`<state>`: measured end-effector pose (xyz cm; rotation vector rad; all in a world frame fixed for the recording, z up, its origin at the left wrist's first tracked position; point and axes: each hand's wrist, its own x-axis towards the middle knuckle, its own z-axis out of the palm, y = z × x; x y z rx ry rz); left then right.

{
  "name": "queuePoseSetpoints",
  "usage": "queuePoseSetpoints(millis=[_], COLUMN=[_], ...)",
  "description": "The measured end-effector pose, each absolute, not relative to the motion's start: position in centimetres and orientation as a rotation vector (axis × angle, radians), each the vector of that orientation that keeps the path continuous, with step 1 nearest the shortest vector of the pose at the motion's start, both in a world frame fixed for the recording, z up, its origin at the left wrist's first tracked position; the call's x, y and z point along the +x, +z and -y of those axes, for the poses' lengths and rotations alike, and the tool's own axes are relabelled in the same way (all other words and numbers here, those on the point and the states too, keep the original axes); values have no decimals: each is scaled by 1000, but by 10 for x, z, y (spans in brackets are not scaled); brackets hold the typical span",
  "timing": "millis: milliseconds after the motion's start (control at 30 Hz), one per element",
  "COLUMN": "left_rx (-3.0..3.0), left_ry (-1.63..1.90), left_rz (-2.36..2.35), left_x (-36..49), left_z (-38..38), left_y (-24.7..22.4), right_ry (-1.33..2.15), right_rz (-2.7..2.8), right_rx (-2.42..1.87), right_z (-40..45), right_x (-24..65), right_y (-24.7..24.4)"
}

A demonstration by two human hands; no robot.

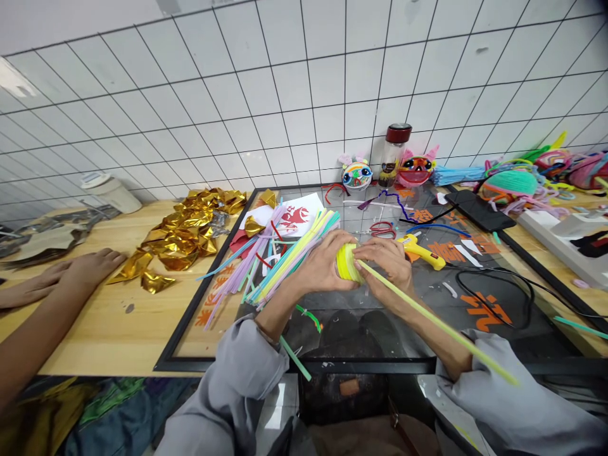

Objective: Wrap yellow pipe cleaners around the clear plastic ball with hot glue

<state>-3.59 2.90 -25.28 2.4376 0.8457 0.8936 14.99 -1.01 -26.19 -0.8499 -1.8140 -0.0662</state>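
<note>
My left hand (325, 263) is wrapped around a yellow coil of pipe cleaner (348, 263), held above the glass-topped frame. At the coil's right side, my right hand (388, 263) pinches a yellow pipe cleaner (441, 323); its long free end slants down to the right across my right forearm. The fingertips of both hands hide part of the coil. Just left of my left hand lies a bundle of pastel pipe cleaners (292, 253). A yellow glue gun (424, 252) rests right of my right hand.
A co-worker's hands (90, 266) rest on the wooden table at left, near crumpled gold foil (185, 228). Red-handled scissors (382, 229), a glass bottle (392, 155) and two decorated round faces (357, 175) are toward the wall. A black cable (498, 316) loops at right.
</note>
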Motion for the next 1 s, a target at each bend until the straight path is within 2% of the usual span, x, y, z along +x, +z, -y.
queuePoseSetpoints(millis=[200,567,733,1000], left_rx=[2374,1919,1983,2214], left_ry=[939,799,756,705], left_rz=[-916,-884,-932,-920], left_x=[-35,-41,-41,-35], left_z=[-31,-33,-32,-24], left_y=[-255,-247,-243,-238], right_ry=[30,169,199,51], right_rz=[1809,1617,1603,1809], right_rx=[-860,-915,-959,-779], right_z=[12,2,-1,6], right_x=[150,158,160,157], right_y=[-260,-258,-260,-255])
